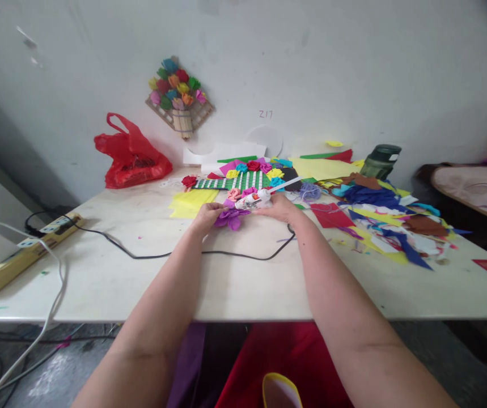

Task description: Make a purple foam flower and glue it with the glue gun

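Note:
My left hand [207,216] pinches a purple paper flower [231,217] on the white table [149,272]. My right hand [280,208] grips a white glue gun [255,200], its nozzle pointing left at the flower. The gun's black cord [209,253] loops across the table toward the left. Just beyond my hands lies a green and white striped board [237,182] carrying several coloured paper flowers.
A red plastic bag [130,156] sits at the back left. A yellow power strip [13,258] lies on the left edge. Coloured paper scraps [385,218] cover the right side, with a dark green jar [380,161] behind. A finished flower plaque [179,96] hangs on the wall.

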`<action>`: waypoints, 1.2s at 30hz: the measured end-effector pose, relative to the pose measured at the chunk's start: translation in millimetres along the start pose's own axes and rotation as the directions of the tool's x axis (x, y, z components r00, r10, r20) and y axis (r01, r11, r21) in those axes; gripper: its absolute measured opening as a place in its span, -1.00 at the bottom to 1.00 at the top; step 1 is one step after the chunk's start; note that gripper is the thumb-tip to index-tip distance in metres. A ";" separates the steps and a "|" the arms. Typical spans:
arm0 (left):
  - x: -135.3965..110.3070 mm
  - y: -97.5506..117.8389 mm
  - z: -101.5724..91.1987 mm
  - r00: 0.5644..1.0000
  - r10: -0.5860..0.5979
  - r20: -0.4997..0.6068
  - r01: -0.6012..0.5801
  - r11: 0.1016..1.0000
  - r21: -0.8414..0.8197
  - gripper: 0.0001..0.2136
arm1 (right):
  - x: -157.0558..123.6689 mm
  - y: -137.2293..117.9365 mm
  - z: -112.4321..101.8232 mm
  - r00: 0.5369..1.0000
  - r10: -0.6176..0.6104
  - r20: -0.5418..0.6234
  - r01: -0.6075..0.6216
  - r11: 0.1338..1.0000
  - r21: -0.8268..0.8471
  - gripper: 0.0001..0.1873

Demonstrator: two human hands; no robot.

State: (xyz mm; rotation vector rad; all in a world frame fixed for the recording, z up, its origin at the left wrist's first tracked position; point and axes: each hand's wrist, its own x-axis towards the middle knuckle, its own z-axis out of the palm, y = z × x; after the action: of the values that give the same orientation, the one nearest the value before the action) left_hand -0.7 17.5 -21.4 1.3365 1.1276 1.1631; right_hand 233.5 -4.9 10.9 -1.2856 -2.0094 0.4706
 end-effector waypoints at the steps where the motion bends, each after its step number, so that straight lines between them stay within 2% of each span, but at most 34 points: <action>1: -0.3 0.3 0.2 1.000 -0.003 0.001 0.003 1.000 -0.009 -0.61 | -0.1 0.2 0.2 1.000 0.000 -0.001 0.000 1.000 -0.008 -0.65; 14: -0.4 0.6 2.4 0.999 -0.036 -0.001 0.036 0.997 -0.075 -0.64 | -0.1 -0.8 0.4 0.999 0.042 0.033 -0.039 0.996 -0.086 -0.64; 23: -0.9 2.4 3.3 0.999 -0.052 0.011 0.053 0.990 -0.128 -0.69 | -1.8 -12.7 -0.7 0.999 0.030 -0.022 -0.034 0.980 -0.198 -0.67; 36: -0.3 3.4 3.0 0.999 -0.037 -0.020 0.034 0.990 -0.140 -0.76 | 0.2 -15.3 -3.9 0.999 0.050 -0.011 -0.051 0.947 -0.317 -0.64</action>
State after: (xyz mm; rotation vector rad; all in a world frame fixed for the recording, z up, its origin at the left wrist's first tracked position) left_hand 2.4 16.6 -18.1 1.1940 1.0617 1.2114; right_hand 226.4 -11.7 23.2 -1.5305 -2.1148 0.1699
